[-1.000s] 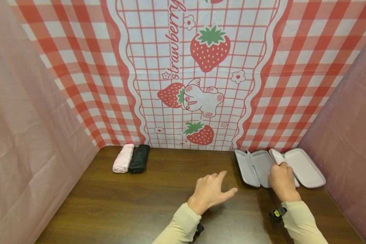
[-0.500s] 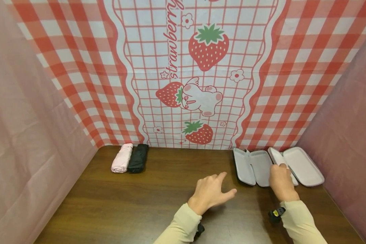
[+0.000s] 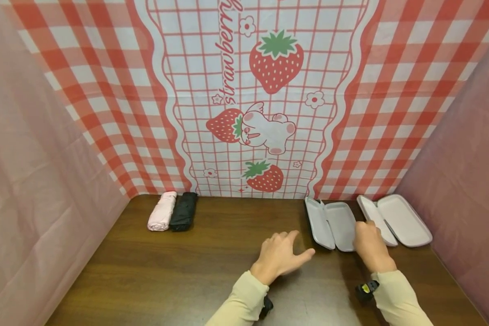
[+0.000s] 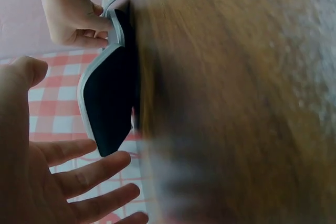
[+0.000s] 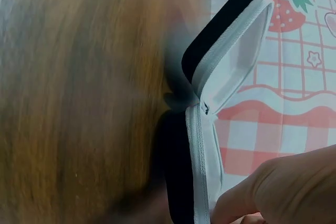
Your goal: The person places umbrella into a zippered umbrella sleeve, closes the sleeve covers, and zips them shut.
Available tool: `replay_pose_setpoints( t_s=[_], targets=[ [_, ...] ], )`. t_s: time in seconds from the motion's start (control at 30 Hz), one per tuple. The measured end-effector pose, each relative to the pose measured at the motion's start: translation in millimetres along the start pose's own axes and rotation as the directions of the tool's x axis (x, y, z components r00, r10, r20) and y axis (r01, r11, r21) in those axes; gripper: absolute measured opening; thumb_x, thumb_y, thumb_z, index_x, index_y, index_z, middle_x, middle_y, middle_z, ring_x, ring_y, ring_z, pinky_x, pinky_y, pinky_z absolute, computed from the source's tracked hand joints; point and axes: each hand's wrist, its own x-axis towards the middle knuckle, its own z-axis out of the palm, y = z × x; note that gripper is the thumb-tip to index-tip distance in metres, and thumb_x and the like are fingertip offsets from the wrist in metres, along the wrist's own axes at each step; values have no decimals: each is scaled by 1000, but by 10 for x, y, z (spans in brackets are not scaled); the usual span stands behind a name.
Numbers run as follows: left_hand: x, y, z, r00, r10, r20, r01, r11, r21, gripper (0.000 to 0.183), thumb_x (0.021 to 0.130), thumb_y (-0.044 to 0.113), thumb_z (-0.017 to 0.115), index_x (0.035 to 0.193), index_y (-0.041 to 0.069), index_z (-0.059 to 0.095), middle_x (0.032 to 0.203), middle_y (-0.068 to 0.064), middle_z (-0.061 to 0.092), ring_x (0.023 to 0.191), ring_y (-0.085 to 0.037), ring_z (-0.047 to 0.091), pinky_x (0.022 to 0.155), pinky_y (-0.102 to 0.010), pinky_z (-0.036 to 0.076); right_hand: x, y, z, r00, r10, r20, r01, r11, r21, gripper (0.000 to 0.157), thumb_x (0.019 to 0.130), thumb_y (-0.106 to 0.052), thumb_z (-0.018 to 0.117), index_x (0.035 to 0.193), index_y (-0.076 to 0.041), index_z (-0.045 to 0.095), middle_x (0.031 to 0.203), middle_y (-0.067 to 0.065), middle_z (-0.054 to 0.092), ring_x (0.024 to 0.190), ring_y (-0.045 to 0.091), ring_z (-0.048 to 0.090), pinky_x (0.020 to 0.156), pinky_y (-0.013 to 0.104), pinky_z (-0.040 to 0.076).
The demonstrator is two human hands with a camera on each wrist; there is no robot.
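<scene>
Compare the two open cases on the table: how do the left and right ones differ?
The left case has a grey lining; the right case has a paler, pinkish-white one.
The right hand grips the left case by its edge, while no hand grips the right case.
The left case is nearer the left hand; the right case is nearer the pink side curtain.
Both are open, their halves spread apart.

The sleeves (image 3: 243, 298) are cream, the right wrist device (image 3: 363, 294) black and yellow.

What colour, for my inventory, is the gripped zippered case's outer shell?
Black; the outer shell shows best in the right wrist view.
</scene>
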Motion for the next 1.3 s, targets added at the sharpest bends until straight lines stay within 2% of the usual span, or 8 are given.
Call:
replay_pose_setpoints(
  t_s=[0.3,0.5,0.6,0.73,0.87,0.97,1.13,1.3],
  targets=[
    [48,90,24,996,-83,31,85,995,-48,80,93,78,42,141,17,61,127,-3,71,112,-25,67,90,-46,52,-19,-64,-11,1000,-21,-7,21,1000,16,10,70,19,52,68,10,57,69,29,54,71,54,57,65,63,48],
    [73,112,28,996,-79,30,80,997,-14,82,94,76,43,142,11,60,127,-6,72,113,-25,67,91,-44,53,-3,-104,-25,1000,-9,29,8,999,40,10,66,17,56,66,6,56,69,25,55,71,51,58,65,60,47],
    [74,94,33,998,-69,3,69,998,11,79,96,73,46,140,9,62,124,-7,73,110,-25,68,88,-43,54,-7,-124,-28,999,-7,37,6,999,44,9,65,15,58,68,7,59,69,24,56,72,48,58,65,59,47],
    [77,61,33,997,-53,-52,54,998,33,70,98,64,54,135,6,64,118,-9,75,105,-27,69,84,-43,55,-16,-151,-24,999,8,38,-11,997,71,16,71,14,56,84,15,66,78,31,62,80,53,61,73,61,50],
    [88,19,29,996,-24,-91,28,999,39,52,97,54,63,117,7,70,98,-8,75,90,-27,71,72,-40,55,0,-170,8,998,40,40,-44,992,119,19,82,9,58,96,19,66,89,36,67,88,55,64,79,63,52],
    [90,-11,21,997,-12,-83,17,998,57,41,97,49,66,106,9,71,88,-6,72,83,-27,70,67,-39,53,8,-181,38,997,54,49,-60,987,150,20,87,4,63,99,20,65,91,37,68,89,55,65,79,63,52],
    [80,-65,-14,998,-22,-51,26,997,67,35,97,43,67,105,10,74,93,-6,75,85,-27,70,68,-41,53,-13,-218,79,996,51,75,-64,981,182,24,90,1,64,106,20,65,98,38,67,95,54,65,83,62,52],
    [74,-125,-48,995,-38,-88,41,999,35,23,94,33,70,91,10,71,84,-6,74,76,-27,72,59,-40,53,-20,-284,113,996,39,75,-54,977,206,24,90,2,64,107,18,67,99,36,68,96,52,66,82,61,53]
  ],
)
